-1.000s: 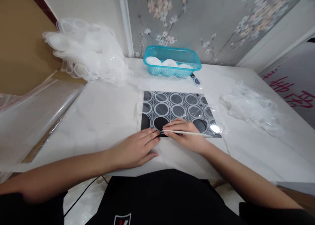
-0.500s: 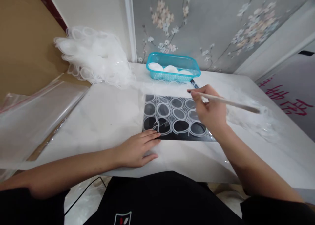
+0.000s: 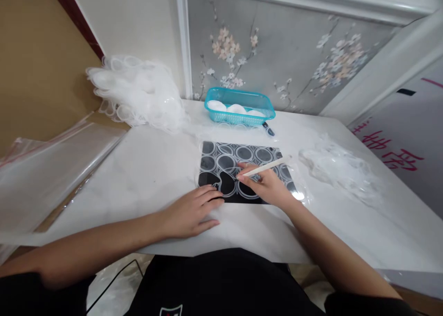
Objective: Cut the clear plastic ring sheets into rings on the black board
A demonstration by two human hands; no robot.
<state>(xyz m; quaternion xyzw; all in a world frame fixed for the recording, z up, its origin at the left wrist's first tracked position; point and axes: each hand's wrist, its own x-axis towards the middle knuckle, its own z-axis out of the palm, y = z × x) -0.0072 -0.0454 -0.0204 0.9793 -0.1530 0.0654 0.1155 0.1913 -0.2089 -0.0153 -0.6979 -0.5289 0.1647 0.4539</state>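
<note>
A black sheet (image 3: 228, 197) printed with rows of pale rings lies on the white table, under a layer of clear film. My left hand (image 3: 195, 210) rests flat at its lower left corner, fingers stretched out and slightly apart, fingertips on the sheet. In my right hand (image 3: 265, 182) is a slim white pen-like tool (image 3: 268, 166), pinched near its lower end, which points down at the rings. Its very tip is too small to make out. A thin whitish loop of film (image 3: 221, 180) stands up between my two hands.
Behind the sheet stands a blue plastic basket (image 3: 242, 117) with white round pieces in it. A big heap of clear ring-cut film (image 3: 138, 92) sits back left; more film scraps (image 3: 342, 168) lie at right. Clear plastic bags (image 3: 51, 177) are at left.
My right hand has come down and left from the sheet's upper right to its middle, and the tool is angled differently. A loop of film now stands higher. My left hand stays put.
</note>
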